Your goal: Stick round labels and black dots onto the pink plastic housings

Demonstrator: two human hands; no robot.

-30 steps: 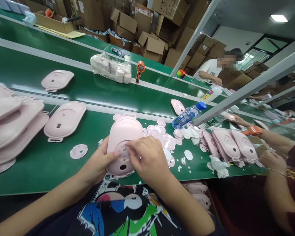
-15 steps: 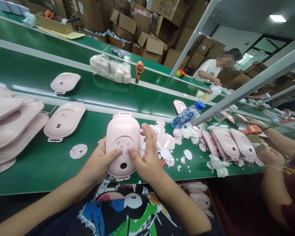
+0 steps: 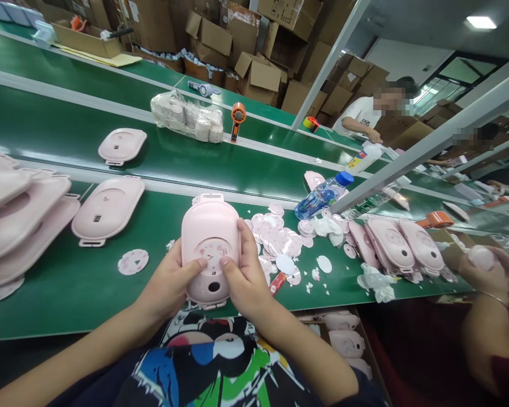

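Between my two hands is a pink plastic cover [image 3: 212, 220], oval, with a dark round hole near its lower end. A round patterned sticker [image 3: 212, 251] lies in the recess at its middle. My left hand [image 3: 176, 277] grips the cover's left edge, its thumb pressed on the sticker. My right hand [image 3: 246, 271] wraps the right edge, thumb also on the sticker; its fingers partly hide behind the cover. Left of the cover, a loose patterned disc [image 3: 133, 262] lies on the green bench. A pile of similar discs [image 3: 280, 237] is to the right.
Stacked pink covers [image 3: 29, 215] stand at left, more covers [image 3: 390, 243] at right. A water bottle [image 3: 322, 195], an orange handheld fan [image 3: 237, 121] and a plastic-wrapped bundle [image 3: 186, 116] lie farther back. A slanted metal post [image 3: 407, 164] crosses the right side, near a co-worker's hands [image 3: 486, 271].
My right hand's fingers have closed onto the cover's right edge. A cover on the far belt has shifted right. The co-worker's hands at right have moved and now hold a pale round thing.
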